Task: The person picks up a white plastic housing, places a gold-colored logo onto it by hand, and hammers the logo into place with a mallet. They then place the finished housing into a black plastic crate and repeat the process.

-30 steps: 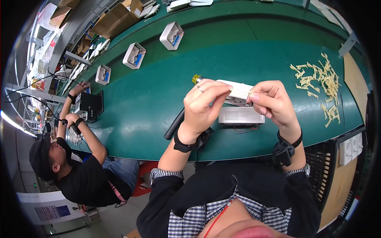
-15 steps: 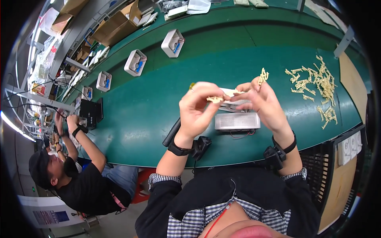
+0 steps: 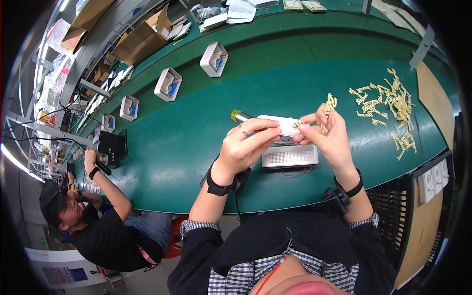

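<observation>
pinching 1 thin cream script-shaped piece in right hand, near white rectangular panel; holding 1 more piece between other fingers. curling left hand beside panel; cannot tell whether pinching anything.

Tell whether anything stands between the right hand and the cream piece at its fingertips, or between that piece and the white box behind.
Nothing visible does. The right hand pinches the cream piece, seen against the white box; the left hand, at the box's left, is clear of the piece.
</observation>
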The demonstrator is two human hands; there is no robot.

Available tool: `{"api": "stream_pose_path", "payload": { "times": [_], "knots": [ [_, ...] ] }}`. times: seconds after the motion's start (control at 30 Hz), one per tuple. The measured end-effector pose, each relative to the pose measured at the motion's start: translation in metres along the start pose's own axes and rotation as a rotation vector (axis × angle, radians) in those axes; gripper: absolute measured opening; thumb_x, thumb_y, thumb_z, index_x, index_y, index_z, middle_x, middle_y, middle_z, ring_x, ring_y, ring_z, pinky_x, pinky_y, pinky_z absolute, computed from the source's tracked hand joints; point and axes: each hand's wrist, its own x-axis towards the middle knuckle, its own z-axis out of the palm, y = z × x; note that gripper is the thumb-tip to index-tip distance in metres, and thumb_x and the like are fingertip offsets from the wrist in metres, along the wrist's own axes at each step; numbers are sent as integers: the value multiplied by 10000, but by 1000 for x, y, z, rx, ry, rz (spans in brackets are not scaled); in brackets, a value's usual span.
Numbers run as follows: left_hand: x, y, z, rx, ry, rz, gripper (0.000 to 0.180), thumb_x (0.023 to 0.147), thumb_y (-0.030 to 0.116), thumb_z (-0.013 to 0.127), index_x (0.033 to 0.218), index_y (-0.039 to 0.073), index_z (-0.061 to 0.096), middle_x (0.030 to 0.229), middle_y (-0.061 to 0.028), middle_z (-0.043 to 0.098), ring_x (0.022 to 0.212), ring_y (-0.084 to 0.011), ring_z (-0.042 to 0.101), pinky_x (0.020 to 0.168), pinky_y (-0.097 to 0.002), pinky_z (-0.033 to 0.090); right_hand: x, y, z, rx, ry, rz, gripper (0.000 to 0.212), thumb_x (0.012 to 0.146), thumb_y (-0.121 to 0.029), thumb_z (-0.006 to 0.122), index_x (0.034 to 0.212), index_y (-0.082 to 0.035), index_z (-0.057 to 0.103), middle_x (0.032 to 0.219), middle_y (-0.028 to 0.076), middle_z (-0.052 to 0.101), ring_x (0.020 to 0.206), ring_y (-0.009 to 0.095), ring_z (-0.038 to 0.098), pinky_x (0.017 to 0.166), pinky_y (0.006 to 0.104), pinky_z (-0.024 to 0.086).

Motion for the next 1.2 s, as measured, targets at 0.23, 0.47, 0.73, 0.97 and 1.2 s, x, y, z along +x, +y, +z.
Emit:
{"api": "stream_pose_path", "payload": {
  "times": [0.23, 0.47, 0.73, 0.97, 1.2],
  "knots": [
    [-1, -10, 4, -145, -74, -293, 149, 760, -10, 705, 906, 7, 681, 949, -99, 662, 747, -216, 661, 632, -302, 545, 6, 13, -9, -74, -4, -118, 366, 830, 38, 648, 802, -90, 306, 838, 167, 644, 748, 192, 690, 594, 240, 566],
    [-3, -16, 13, -110, -226, -199, 209, 738, -6, 719, 938, 56, 717, 933, -79, 661, 794, -201, 652, 667, -289, 545, 11, 25, -22, -127, 44, -71, 351, 832, 32, 646, 799, -87, 317, 899, 191, 653, 858, 208, 677, 741, 286, 564],
    [-13, -40, 23, -124, -337, -221, 229, 742, -16, 702, 955, 67, 721, 951, -63, 653, 869, -204, 639, 703, -303, 552, 20, 40, -49, -388, -42, -95, 353, 797, 58, 635, 790, -93, 316, 1097, 233, 618, 1054, 247, 615, 916, 348, 509],
    [-13, -40, 23, -72, -350, -237, 223, 750, -20, 692, 953, 68, 720, 954, -59, 648, 880, -208, 632, 710, -301, 548, 23, 45, -50, -338, -62, -4, 368, 771, 35, 654, 773, -76, 303, 1069, 210, 640, 995, 236, 642, 876, 338, 534],
    [-13, -41, 20, -8, -391, -157, 276, 733, -45, 656, 984, 62, 698, 1003, -66, 623, 934, -240, 601, 742, -328, 527, 34, 49, -39, -446, -20, 45, 403, 792, -22, 701, 771, -97, 306, 1017, 208, 642, 971, 204, 636, 779, 310, 543]
  ]
}}
